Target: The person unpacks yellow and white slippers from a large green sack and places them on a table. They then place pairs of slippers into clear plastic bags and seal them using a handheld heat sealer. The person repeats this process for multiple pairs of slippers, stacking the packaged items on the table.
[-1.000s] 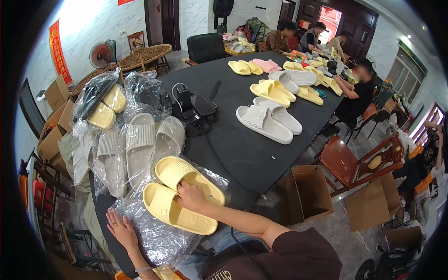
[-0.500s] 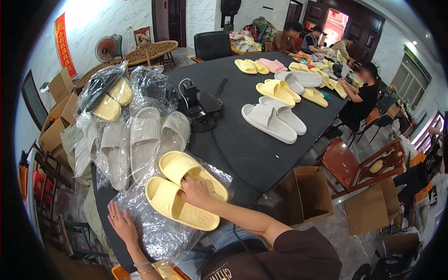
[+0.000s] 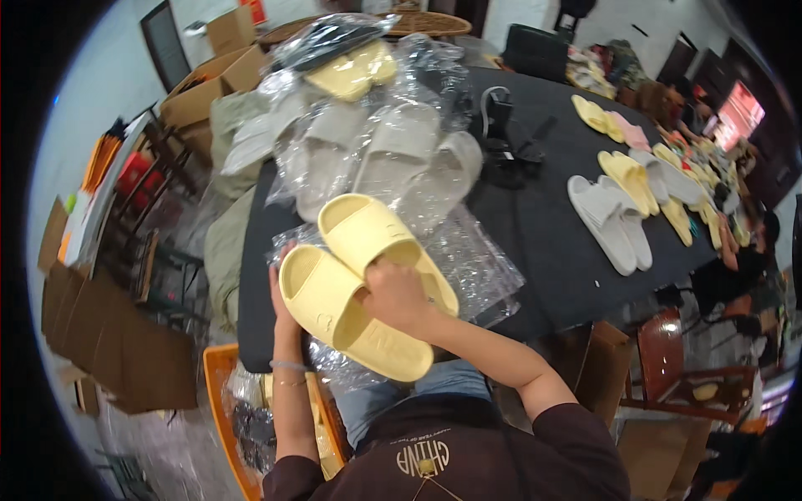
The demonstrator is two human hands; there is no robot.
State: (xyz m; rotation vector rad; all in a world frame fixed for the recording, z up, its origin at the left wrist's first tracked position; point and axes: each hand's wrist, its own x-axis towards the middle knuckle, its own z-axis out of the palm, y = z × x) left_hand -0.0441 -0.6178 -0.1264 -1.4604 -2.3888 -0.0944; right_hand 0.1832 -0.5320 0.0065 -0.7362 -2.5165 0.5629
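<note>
Slides [image 3: 368, 284], pale yellow, foam, side by side

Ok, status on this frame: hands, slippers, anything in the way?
Right hand on the yellow slippers. Left hand at their left edge. Clear plastic bag beneath them. Nothing in the way.

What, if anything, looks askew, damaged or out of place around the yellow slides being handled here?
Nothing looks damaged or spilled. The right hand grips the pair of yellow slides, which lie on crumpled clear plastic bags; the left hand touches the nearer slide's edge. The bagged grey slides behind are loosely heaped, not stacked.
</note>
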